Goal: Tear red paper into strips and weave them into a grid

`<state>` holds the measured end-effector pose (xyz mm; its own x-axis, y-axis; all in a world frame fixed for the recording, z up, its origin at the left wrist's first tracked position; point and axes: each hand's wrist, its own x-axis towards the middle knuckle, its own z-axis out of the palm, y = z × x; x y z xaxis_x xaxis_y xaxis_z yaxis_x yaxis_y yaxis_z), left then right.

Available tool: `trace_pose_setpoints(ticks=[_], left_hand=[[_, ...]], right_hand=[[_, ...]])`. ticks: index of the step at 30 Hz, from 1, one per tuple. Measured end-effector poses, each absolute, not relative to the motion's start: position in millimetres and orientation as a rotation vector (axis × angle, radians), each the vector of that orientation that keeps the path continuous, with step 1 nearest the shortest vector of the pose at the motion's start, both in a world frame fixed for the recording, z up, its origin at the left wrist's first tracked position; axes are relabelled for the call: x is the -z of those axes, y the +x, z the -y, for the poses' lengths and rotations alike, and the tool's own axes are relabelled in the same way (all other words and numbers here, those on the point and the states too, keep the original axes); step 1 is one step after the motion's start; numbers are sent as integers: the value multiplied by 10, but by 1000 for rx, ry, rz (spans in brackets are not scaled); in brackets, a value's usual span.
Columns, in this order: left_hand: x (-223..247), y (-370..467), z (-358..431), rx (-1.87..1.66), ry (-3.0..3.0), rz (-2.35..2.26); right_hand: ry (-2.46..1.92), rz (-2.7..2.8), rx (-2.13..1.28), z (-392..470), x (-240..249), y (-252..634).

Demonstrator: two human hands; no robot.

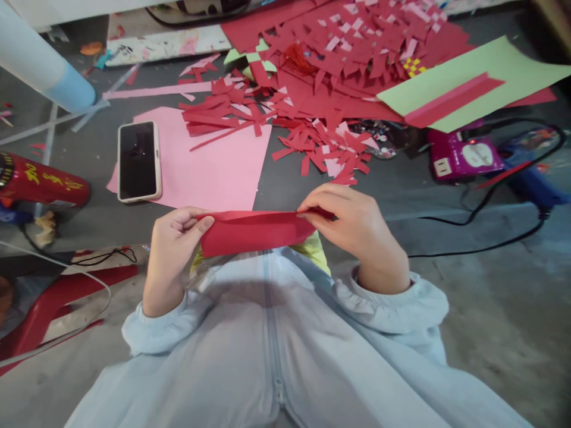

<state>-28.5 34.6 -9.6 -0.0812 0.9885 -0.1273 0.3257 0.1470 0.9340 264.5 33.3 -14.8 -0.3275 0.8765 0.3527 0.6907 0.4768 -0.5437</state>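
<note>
Both hands are on the red paper (250,232), held just off the near edge of the dark surface (100,220)! The left hand (176,244) has its fingers pinched on the top left corner, the right hand (352,223) its fingers closed on the right end. Beyond lies a pink sheet (218,172), the phone (139,160) overlapping its left side, and a heap of red strips (321,142) spreads farther right, near the purple box (464,156).

Muted light | soft shadow across jacket (223,356) | edges stretched, blurry
</note>
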Motion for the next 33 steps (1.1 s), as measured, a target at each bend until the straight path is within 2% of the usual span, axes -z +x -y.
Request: trace_pose_setpoints(ticks=[9, 18, 24, 33], left_hand=[[120, -358, -373, -1008, 1439, -1605], [26, -326, -198, -1064, 1974, -1552], [45, -354, -101, -1131, 2214, -1415], [61, -317, -62, -1231, 2323, -1333]], right_hand=[[-1212, 2047, -267, -279, 173, 2767], [-1249, 2244, -468, -221, -252, 2528], [-1245, 2312, -585, -229, -227, 2230], [-1117, 2317, -807, -241, -215, 2235]])
